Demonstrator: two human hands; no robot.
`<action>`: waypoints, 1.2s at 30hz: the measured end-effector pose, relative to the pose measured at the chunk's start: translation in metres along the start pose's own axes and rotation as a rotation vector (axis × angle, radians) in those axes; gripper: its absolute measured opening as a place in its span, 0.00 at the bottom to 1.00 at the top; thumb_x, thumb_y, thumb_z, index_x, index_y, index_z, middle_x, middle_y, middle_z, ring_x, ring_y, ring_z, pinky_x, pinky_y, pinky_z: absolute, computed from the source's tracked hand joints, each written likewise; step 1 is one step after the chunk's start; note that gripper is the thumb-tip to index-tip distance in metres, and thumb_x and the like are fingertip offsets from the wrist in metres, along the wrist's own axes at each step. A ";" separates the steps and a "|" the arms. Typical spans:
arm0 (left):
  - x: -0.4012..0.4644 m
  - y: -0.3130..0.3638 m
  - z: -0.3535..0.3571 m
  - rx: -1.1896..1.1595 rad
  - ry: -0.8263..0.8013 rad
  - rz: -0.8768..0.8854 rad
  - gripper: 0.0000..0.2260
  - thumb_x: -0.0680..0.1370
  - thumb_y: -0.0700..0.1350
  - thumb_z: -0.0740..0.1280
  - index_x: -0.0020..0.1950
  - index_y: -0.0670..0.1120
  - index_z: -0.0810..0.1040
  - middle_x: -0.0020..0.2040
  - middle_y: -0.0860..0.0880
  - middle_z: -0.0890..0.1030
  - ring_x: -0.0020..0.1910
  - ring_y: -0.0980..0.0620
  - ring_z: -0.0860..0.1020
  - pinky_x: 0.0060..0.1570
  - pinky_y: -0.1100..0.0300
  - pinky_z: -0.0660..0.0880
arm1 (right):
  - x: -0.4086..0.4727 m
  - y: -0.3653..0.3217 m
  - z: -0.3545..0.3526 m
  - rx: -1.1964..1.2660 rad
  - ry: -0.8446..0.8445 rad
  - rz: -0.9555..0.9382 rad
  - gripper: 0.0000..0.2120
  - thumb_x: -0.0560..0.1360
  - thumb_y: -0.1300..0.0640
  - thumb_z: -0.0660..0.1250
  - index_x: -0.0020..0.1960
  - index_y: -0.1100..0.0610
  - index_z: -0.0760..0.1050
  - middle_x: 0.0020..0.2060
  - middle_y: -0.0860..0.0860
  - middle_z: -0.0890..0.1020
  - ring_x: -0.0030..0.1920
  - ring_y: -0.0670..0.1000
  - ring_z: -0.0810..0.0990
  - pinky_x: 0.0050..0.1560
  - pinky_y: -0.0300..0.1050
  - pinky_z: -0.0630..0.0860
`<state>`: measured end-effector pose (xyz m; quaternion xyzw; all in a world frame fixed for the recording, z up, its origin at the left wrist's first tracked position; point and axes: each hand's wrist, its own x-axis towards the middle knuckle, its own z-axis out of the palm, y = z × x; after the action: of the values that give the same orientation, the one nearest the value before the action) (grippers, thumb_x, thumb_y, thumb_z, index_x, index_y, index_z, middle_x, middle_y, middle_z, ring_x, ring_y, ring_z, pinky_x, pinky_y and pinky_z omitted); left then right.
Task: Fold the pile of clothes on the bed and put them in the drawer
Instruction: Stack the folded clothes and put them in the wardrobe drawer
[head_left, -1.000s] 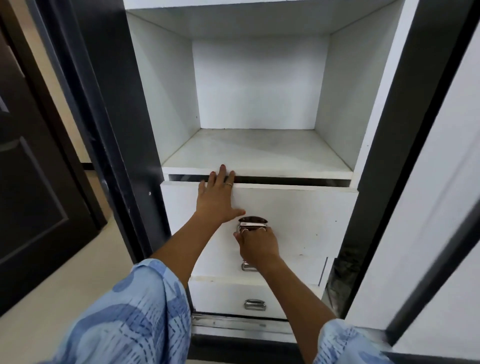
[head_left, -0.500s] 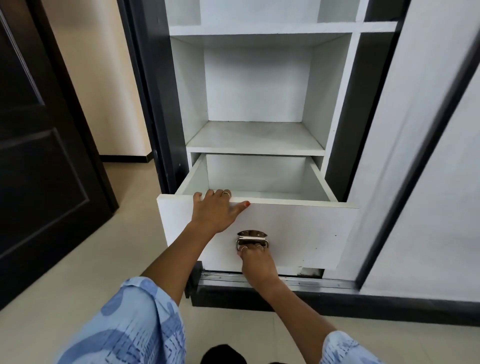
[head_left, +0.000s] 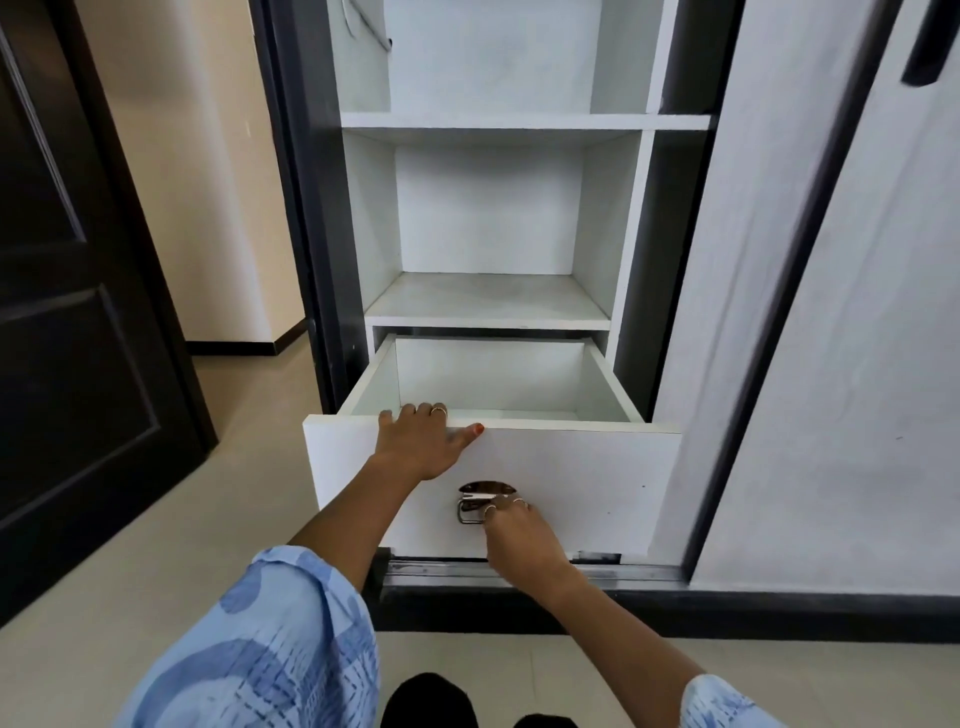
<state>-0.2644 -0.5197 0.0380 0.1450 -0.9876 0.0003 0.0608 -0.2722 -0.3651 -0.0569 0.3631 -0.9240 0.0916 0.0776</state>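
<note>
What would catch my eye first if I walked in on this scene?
Most likely the white wooden drawer, pulled out from the bottom of the open white wardrobe, with nothing visible inside it. The left hand grips the drawer's top edge, while the right hand holds the shiny metal handle on its front. To the left stands a dark panelled door.

White drawer (head_left: 571, 467), pulled far out of the wardrobe, metal handle (head_left: 475, 501) on its front
</note>
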 end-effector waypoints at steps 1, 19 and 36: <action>0.001 -0.001 -0.002 -0.013 -0.004 -0.003 0.35 0.78 0.68 0.45 0.71 0.44 0.67 0.70 0.45 0.71 0.69 0.44 0.68 0.67 0.44 0.61 | 0.001 0.004 -0.004 -0.014 0.070 -0.026 0.13 0.70 0.69 0.63 0.52 0.63 0.80 0.50 0.58 0.80 0.52 0.60 0.79 0.55 0.51 0.75; 0.117 0.014 -0.049 0.119 -0.878 -0.067 0.35 0.69 0.74 0.59 0.43 0.40 0.78 0.43 0.44 0.82 0.38 0.46 0.81 0.42 0.57 0.81 | 0.087 0.056 -0.119 -0.049 -0.165 -0.012 0.21 0.82 0.43 0.52 0.38 0.56 0.66 0.31 0.50 0.67 0.37 0.55 0.70 0.36 0.46 0.62; 0.172 0.103 -0.058 0.242 -1.561 0.062 0.23 0.80 0.61 0.58 0.47 0.41 0.76 0.49 0.44 0.82 0.48 0.47 0.81 0.49 0.56 0.75 | 0.136 0.092 -0.155 0.429 -0.797 0.419 0.19 0.80 0.51 0.58 0.54 0.64 0.79 0.51 0.58 0.82 0.50 0.58 0.80 0.45 0.43 0.69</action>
<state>-0.4504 -0.4696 0.1178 0.0811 -0.7414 0.0075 -0.6660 -0.4218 -0.3528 0.1114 0.1843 -0.8952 0.1472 -0.3780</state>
